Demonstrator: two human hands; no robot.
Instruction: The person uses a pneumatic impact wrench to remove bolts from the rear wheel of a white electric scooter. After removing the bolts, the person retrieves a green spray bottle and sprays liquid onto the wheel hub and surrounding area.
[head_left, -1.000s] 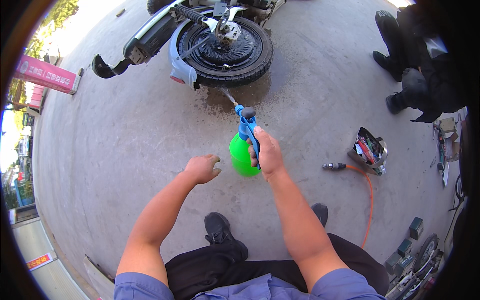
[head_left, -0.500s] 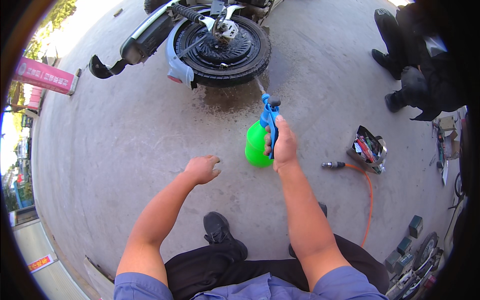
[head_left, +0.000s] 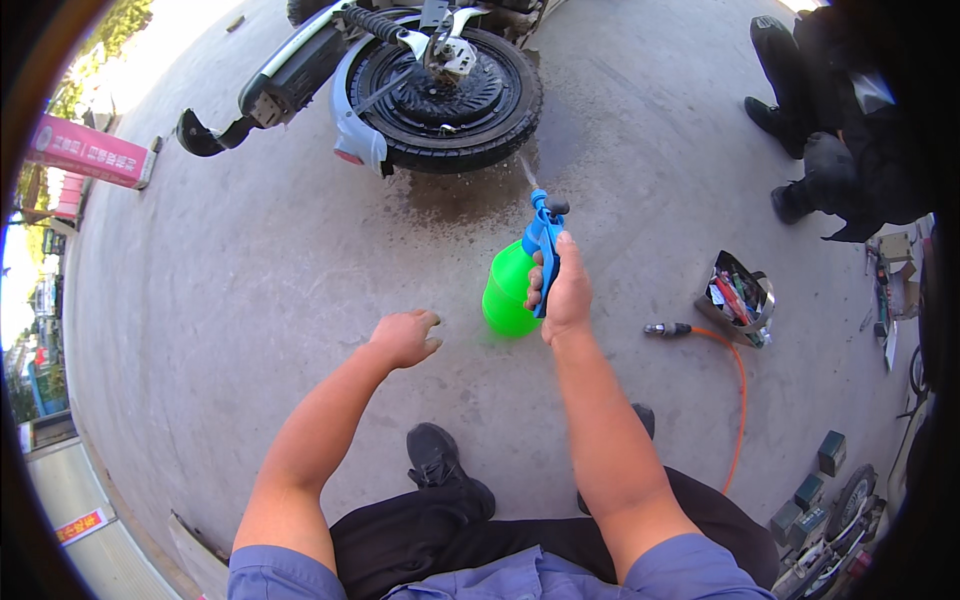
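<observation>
My right hand (head_left: 565,290) is wrapped round the blue handle of a pump sprayer (head_left: 510,290) with a bright green bottle. A jet of liquid leaves its nozzle toward the lower edge of a black tyred wheel (head_left: 445,100). The wheel belongs to a scooter lying on its side, and its tread and hub look wet. My left hand (head_left: 405,338) hovers over the concrete, empty, with thumb and fingers apart. A grey-white mudguard (head_left: 355,130) curves round the wheel's left side.
Wet ground (head_left: 460,195) spreads below the wheel. To the right stand a tool bag (head_left: 737,298) full of tools and an orange hose (head_left: 742,400) with a metal coupling. Another person in dark trousers (head_left: 775,70) is at the upper right. A pink box-shaped sign (head_left: 95,152) lies far left.
The sprayer has tilted, its nozzle shifting slightly right and its green bottle swinging left. The jet still reaches toward the wheel's lower edge. My left hand stays put.
</observation>
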